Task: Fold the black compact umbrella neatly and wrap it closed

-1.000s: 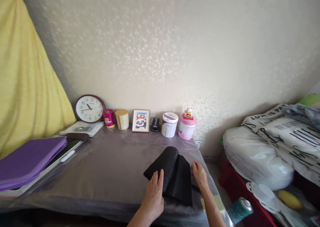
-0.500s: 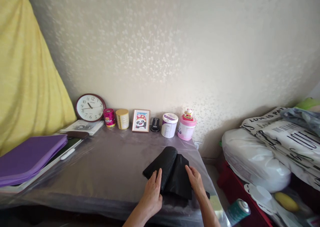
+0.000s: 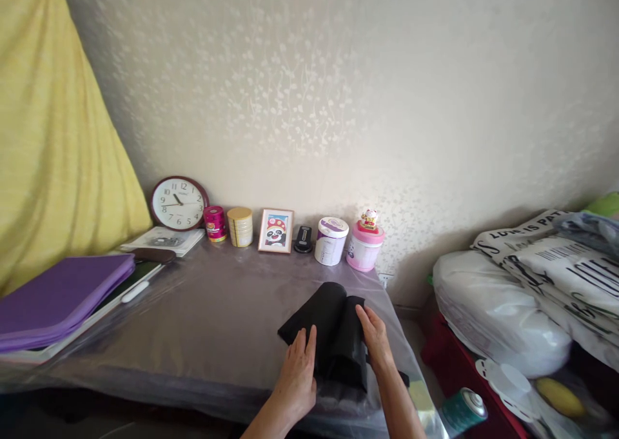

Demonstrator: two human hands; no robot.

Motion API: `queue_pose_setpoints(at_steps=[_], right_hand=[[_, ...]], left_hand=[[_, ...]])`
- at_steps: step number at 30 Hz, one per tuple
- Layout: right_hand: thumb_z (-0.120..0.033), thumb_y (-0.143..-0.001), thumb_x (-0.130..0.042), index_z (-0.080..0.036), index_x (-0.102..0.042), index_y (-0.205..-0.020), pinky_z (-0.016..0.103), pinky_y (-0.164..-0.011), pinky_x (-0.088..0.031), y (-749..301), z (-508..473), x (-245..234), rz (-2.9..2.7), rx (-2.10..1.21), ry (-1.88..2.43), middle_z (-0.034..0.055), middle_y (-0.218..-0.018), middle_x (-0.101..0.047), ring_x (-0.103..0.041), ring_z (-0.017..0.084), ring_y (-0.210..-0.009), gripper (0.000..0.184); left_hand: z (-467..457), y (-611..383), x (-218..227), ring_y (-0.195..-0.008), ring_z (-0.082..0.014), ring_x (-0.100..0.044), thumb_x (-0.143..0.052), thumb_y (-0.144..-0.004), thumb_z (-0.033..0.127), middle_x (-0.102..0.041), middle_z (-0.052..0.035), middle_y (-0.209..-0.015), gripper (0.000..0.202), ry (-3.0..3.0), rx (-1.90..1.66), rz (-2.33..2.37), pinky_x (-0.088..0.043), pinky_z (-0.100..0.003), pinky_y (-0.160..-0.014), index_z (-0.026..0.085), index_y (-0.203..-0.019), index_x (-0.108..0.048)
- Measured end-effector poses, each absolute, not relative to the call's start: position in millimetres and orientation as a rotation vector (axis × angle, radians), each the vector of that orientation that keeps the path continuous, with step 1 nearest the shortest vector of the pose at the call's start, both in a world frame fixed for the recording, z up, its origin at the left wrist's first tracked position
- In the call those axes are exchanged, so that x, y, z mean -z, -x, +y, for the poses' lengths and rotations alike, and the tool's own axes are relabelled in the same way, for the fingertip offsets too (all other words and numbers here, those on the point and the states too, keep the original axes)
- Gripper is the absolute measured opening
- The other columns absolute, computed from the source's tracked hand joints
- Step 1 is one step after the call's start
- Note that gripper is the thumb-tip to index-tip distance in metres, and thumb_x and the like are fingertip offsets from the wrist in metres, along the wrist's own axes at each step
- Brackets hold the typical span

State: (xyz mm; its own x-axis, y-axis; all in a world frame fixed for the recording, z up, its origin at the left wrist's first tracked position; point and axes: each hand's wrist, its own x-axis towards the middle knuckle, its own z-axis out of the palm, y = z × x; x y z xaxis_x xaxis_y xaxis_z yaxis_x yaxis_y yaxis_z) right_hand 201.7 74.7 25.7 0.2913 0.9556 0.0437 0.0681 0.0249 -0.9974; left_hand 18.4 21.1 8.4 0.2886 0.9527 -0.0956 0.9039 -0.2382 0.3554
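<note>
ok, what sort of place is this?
Probably a room in a home: a clock and a panda picture stand along a patterned wall, with a yellow curtain-like cloth to the left.

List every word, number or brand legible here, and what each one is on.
"1" through "12": the wall clock's dial; its brand is too small.
"LOVE IS PA…": white printed fabric, the rest lost in folds.
Too small or blurred: magenta canister, framed panda picture, purple-and-white tub, teal spray can.
</note>
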Motion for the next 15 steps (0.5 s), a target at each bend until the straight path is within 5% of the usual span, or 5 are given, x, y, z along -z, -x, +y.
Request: queue_pose_setpoints(at_steps=[8,15], right_hand=[[-0.051,-0.072,-0.051,-0.011,-0.057,-0.106,0.025,-0.053,-0.046,-164.7,111.2,-31.3,-1.076,-0.959,1.369,0.0069,-0.08,-0.066,-0.06,0.019,-0.068,0.053],[-0.045,-0.075,-0.047,-0.011,-0.053,-0.114,0.027,-0.049,-0.05,-145.6,135.8,-13.7,-1.193,-0.853,1.513,0.0097,-0.086,-0.067,-0.064,0.02,-0.069,0.052]], left_hand=[[24.9,-20.5,1.6,-0.132,-0.0235,-0.015,-0.048,-0.055,0.003,-0.012,-0.0133,-0.145,0.095,-2.221,-0.266,1.702,-0.018,-0.033,-0.107,0.013,-0.139,-0.005],[25.9,-18.6,8.8,-0.132,-0.0264,-0.013,-0.047,-0.055,0.008,-0.014,-0.015,-0.144,0.083,-2.214,-0.287,1.675,-0.014,-0.036,-0.108,0.005,-0.135,-0.024]])
